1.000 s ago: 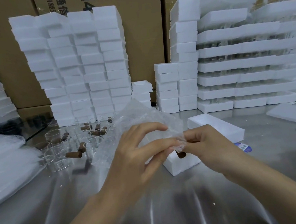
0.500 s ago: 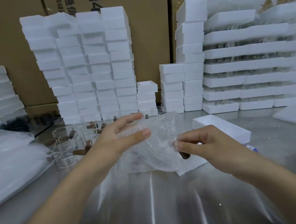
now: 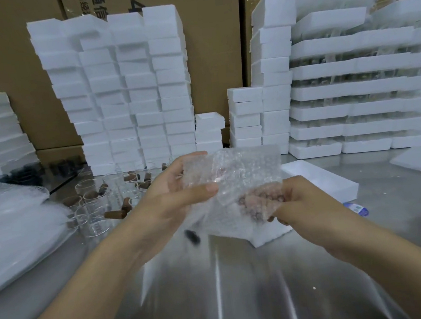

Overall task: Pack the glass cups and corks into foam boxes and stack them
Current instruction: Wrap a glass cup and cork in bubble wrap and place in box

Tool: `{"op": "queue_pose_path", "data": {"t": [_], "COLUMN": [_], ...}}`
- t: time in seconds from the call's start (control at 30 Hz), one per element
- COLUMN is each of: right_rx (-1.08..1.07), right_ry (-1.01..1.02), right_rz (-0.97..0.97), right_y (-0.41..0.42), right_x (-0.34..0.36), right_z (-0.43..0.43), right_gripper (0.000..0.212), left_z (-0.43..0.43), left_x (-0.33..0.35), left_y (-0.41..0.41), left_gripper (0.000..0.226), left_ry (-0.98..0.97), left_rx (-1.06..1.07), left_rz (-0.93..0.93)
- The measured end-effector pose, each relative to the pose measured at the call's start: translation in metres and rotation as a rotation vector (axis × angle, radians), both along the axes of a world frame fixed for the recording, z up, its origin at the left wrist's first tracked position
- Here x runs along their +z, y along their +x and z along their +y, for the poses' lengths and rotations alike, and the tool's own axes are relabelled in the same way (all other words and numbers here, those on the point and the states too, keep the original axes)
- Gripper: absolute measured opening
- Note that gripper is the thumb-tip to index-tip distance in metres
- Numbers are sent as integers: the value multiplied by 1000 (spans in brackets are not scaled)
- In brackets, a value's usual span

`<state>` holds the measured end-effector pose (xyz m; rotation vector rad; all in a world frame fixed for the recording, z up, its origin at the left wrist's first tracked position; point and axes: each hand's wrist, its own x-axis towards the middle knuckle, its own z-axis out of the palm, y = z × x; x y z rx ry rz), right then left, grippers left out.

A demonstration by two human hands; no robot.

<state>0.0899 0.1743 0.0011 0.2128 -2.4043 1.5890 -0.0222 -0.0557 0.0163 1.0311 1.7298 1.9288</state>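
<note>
Clear glass cups stand upright among scattered brown corks, before tall stacks of seemingly closed foam boxes

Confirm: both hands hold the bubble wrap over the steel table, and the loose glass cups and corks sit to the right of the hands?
One slip. The head view shows the glass cups and corks to the left of the hands, not the right. The rest stands: the left hand and right hand both hold the bubble wrap over the steel table.
</note>
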Motion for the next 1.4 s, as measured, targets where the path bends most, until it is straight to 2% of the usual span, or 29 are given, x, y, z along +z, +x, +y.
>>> {"op": "queue_pose_path", "data": {"t": [0.07,0.17,0.2,0.23,0.3,0.37,0.43,0.6,0.73,0.9,1.0,1.13,1.2,1.27,1.33,1.4], "right_rx": [1,38,42,61,68,46,27,14,61,60,55,-16,-133,-242,-344,-421], "right_ry": [-38,-40,-41,-59,-68,-85,-118,-210,-92,23,131,71,7,28,151,226], "right_rz": [20,20,20,13,20,5,-17,-42,-141,-179,-162,-79,-17,39,99,126], "right_y": [0,1,0,2,0,-1,-3,-2,-2,1,2,2,-1,-1,-1,0], "right_x": [2,2,1,2,-4,-7,-11,-17,-15,-7,-7,-5,-4,-5,-7,-7], "right_z": [-1,-5,-7,-10,-12,-15,-19,-30,-30,-26,-21,-18,-15,-13,-13,-13], "right_gripper": [10,26,20,12,26,27,21,21,32,22,18,17,24,26,26,22], "left_z": [1,7,9,11,17,22,28,37,32,22,19,13,12,11,11,12], "left_x": [-3,-5,-7,-9,-13,-15,-20,-28,-26,-18,-11,-4,-5,-7,-10,-10], "left_y": [0,7,9,9,12,17,23,29,23,14,12,10,6,2,0,2], "left_gripper": [63,45,43,44,62,74,75,74,54,36,52,62,96,132,146,148], "left_ry": [-20,-9,-2,8,30,42,63,135,219,220,207,189,167,133,109,71], "left_rx": [20,74,79,71,37,27,41,99,81,48,120,194,264,302,298,298], "left_rz": [45,18,2,-12,-42,-60,-80,-173,-213,-234,-258,-266,-253,-227,-202,-177]}}
